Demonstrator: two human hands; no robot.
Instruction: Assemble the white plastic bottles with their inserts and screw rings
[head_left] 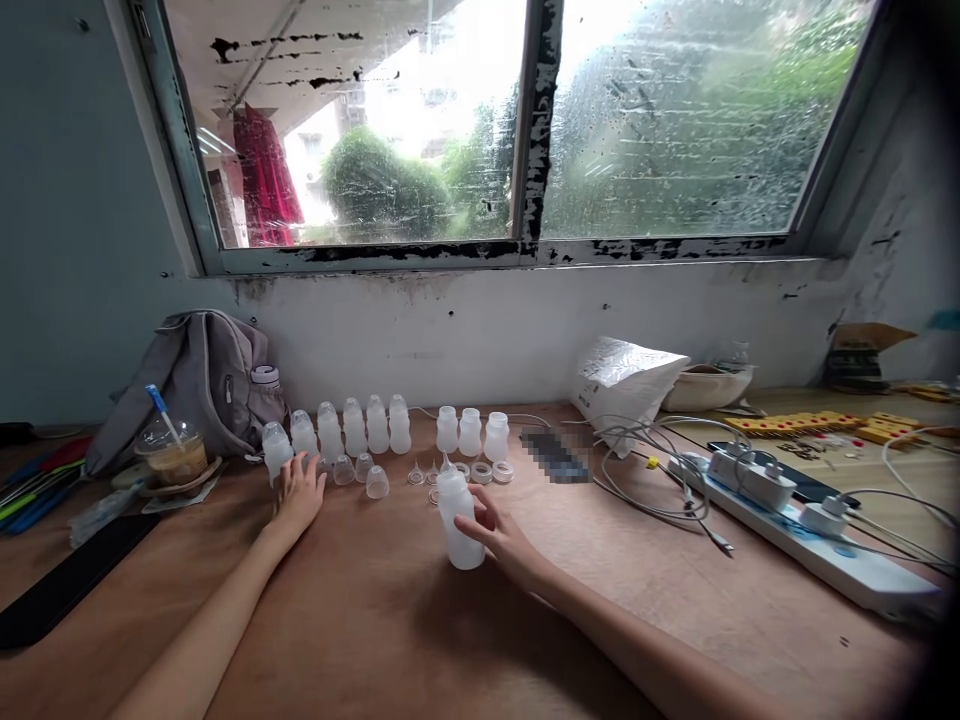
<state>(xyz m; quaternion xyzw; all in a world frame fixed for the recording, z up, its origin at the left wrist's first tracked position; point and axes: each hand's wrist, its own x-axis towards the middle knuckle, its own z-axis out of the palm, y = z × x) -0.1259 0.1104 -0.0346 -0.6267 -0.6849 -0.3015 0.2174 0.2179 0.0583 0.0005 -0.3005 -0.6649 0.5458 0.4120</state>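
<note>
— What's each hand gripping?
— The right hand (501, 535) wraps a white baby bottle (459, 518) upright, mid-table (390, 620). The left hand (298, 495) lies spread, fingertips touching the leftmost bottle (276, 449) of the row.
— And nearby?
— Clear caps (364, 474), rings (491, 471).

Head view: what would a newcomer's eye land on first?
The right hand grips a white bottle upright at the table's centre. Behind it stands a row of similar bottles, whose left end the left hand touches. Above, a rain-streaked window fills the wall.
</note>
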